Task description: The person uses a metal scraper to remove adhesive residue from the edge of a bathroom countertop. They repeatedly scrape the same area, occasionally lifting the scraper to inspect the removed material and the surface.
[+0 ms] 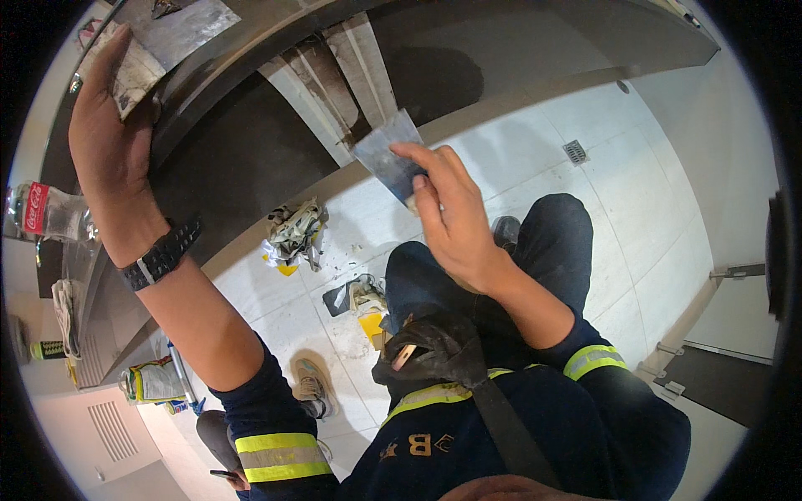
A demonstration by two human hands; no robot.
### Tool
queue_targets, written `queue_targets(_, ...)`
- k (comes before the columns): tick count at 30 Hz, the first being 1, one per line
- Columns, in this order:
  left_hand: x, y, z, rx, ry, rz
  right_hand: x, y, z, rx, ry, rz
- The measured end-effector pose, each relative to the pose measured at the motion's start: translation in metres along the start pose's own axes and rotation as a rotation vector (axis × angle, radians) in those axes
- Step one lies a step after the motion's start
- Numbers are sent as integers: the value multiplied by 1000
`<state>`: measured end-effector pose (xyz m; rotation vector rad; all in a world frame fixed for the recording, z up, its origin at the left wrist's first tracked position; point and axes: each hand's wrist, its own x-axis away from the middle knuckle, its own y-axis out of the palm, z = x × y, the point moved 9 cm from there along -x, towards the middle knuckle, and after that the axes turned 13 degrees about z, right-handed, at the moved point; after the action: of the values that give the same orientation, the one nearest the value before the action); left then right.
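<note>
My left hand (117,138) is raised at the upper left, beside the dark counter's edge. Its fingers are closed on a stained, off-white flat piece (138,75), possibly a folded cloth or pad; I cannot tell which. Just beyond that piece, a shiny grey plate (192,32) lies on the counter. Held in front of me, my right hand (455,209) pinches a thin grey rectangular sheet (388,150) between thumb and fingers. A dark smear marks its lower part. The sheet is tilted and appears apart from the counter front behind it.
Crumpled, dirty wrappings (294,234) and more scraps (368,296) lie on the tiled floor (618,217) near my knees. A plastic bottle with a red label (52,210) stands at far left, above off-white gloves or cloth (67,313). Another person's shoe (311,384) is close by.
</note>
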<state>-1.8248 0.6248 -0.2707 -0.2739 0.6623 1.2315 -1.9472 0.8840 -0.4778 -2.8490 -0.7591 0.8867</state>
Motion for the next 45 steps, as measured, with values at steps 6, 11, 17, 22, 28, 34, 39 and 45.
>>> queue_targets(6, -2, 2, 13, -399, 294, -103, -14, 13, -19, 38, -94, 120)
queue_targets(11, -5, 4, 11, -348, 365, -139, -12, 16, -11, 111, -129, 132)
queue_targets(17, 3, 7, 11, -147, 99, -45, -3, 19, -4, 142, -106, 133)
queue_targets(22, -6, 5, 15, -380, 376, -194, 8, 24, 11, 180, -17, 80)
queue_targets(28, -11, 1, 11, -362, 315, -170, 22, 29, 26, 213, 32, 31)
queue_targets(34, -18, -5, 0, -186, 133, -138, 38, 22, 47, 178, 118, 17)
queue_targets(39, -5, 0, 9, -72, 73, -36, 42, -19, 41, -34, 84, 9)
queue_targets(45, 77, -26, 14, 588, -252, -151, 29, -36, 18, -918, 382, -200)
